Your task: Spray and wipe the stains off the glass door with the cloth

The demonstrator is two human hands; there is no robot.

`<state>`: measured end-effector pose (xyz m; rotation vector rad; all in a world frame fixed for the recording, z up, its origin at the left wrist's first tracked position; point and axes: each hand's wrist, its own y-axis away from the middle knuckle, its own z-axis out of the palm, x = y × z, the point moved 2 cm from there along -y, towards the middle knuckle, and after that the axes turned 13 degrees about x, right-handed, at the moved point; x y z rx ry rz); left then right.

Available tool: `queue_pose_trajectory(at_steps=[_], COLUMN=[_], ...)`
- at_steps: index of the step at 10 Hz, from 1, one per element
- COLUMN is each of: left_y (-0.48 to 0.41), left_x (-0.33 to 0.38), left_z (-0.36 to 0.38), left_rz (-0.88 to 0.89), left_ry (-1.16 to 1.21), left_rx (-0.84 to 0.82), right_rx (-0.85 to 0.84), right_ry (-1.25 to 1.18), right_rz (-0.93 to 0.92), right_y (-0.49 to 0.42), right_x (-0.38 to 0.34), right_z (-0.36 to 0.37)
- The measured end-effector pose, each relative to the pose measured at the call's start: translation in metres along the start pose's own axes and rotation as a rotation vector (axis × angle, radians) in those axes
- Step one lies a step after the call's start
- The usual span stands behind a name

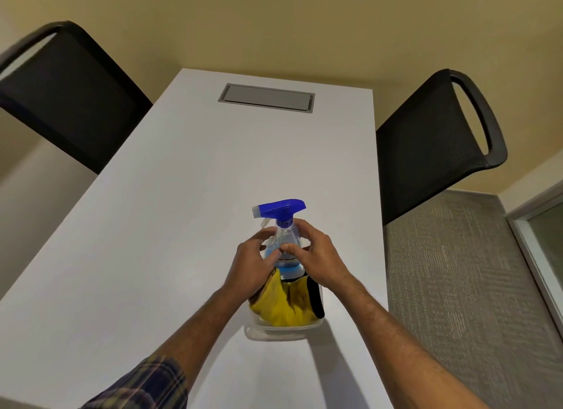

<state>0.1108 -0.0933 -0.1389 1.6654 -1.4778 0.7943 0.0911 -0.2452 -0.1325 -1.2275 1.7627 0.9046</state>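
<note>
A clear spray bottle with a blue trigger head and blue liquid stands upright in a clear plastic tub on the white table. A yellow cloth with a black edge lies bunched in the tub around the bottle's base. My left hand wraps the bottle's left side. My right hand curls around its right side and neck. Both hands touch the bottle. A strip of glass door shows at the right edge.
Two black mesh chairs flank the table, one at the far left and one at the right. A grey cable hatch is set in the table's far end. Grey carpet lies to the right.
</note>
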Motion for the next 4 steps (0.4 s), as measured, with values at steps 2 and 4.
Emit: queue_pose_trajectory(at_steps=[2, 4], left_y=[0.025, 0.092], left_x=[0.023, 0.058], left_z=[-0.012, -0.044], left_rz=[-0.033, 0.115], left_ry=[-0.052, -0.058], left_rx=[0.120, 0.429], right_rx=[0.023, 0.158], right_ry=[0.106, 0.112], right_rz=[0.017, -0.065], right_y=[0.015, 0.075], right_x=[-0.010, -0.042], right_z=[-0.016, -0.050])
